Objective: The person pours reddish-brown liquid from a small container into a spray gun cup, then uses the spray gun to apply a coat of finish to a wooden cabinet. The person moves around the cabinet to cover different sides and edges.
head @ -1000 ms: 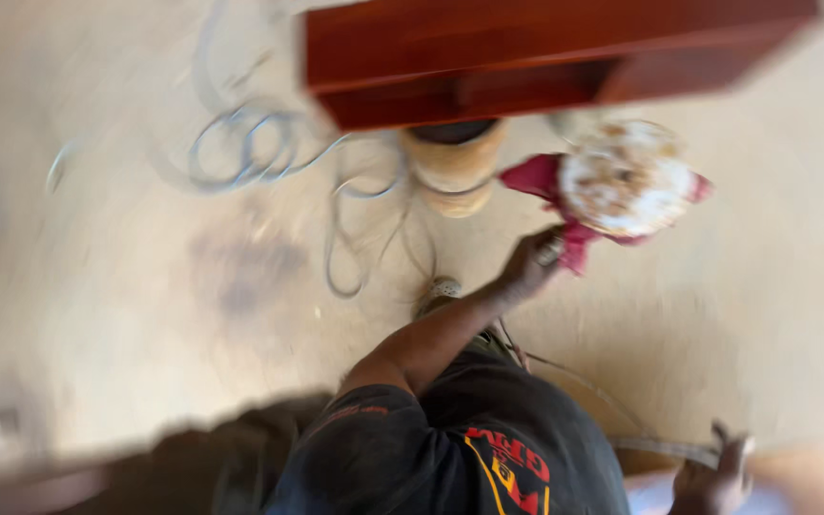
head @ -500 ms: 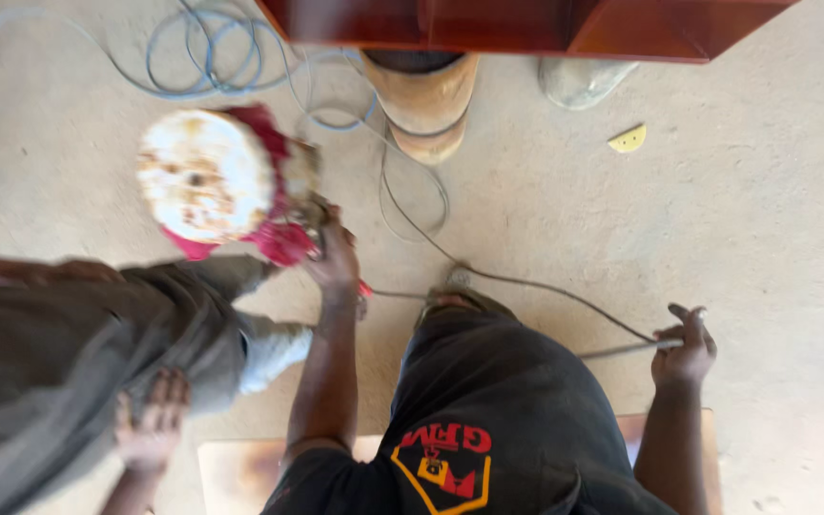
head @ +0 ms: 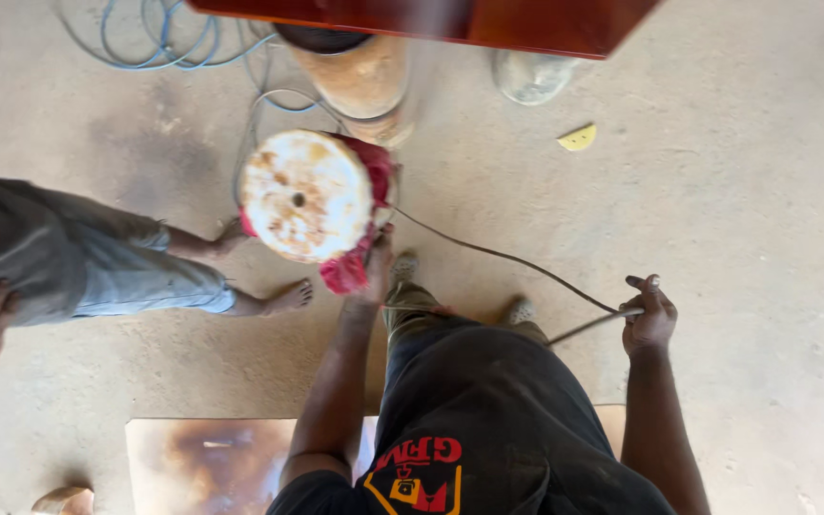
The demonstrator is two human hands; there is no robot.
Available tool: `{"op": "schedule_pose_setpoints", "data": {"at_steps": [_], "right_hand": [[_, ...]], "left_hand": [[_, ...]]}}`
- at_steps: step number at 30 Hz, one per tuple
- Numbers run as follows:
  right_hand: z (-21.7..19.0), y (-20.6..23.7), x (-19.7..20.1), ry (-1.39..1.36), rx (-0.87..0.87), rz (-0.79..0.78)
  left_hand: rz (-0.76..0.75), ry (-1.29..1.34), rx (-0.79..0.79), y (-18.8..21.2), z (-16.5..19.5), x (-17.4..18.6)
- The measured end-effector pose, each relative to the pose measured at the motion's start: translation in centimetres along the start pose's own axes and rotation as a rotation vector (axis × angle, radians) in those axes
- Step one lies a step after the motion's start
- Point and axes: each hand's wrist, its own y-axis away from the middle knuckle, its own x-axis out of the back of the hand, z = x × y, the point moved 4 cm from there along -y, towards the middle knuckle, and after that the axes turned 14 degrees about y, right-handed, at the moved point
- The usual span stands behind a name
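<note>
**Polisher held over concrete floor, cord gathered at right**

A co-worker's bare feet are seen at the floor's left side, close to the tool. The left hand is closed around the red polisher, its stained round pad turned upward, near the floor's top edge. The grey power cord is pinched in the closed right hand. Loose blue cable lies coiled at top left. Risk judged: cord snagged on feet; pad spinning near bare toes.

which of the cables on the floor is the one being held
The dark cable, gripped by the right hand and running to the red polisher in the left hand. The blue cable lies coiled, untouched.
</note>
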Motion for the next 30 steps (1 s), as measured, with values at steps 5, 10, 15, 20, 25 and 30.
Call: {"op": "schedule_pose_setpoints", "data": {"at_steps": [5, 10, 15, 20, 25, 30], "right_hand": [[2.1, -2.4, 15.0, -0.112, -0.076, 0.14], [4.2, -1.8, 24.9, -0.192, -0.041, 0.279], [6.3, -1.8, 25.9, -0.127, -0.139, 0.283], [6.5, -2.8, 21.7, -0.119, -0.179, 0.16], [4.3, -3.7, 17.3, -0.089, -0.096, 0.096], [2.2, -4.1, 12.0, 0.009, -0.017, 0.003]], "left_hand": [[-0.196, -0.309, -0.353, 4.9, -4.5, -11.3], [-0.186, 0.006, -0.164, 7.1, -7.2, -14.9], [-0.179, 0.057, -0.144, 9.0, -7.5, -15.3], [-0.082, -0.22, 0.007, 10.2, -6.1, -13.9], [0.141, 0.074, 0.106, 8.2, -3.2, -10.4], [0.318, 0.093, -0.034, 5.9, 1.2, -3.5]]}}
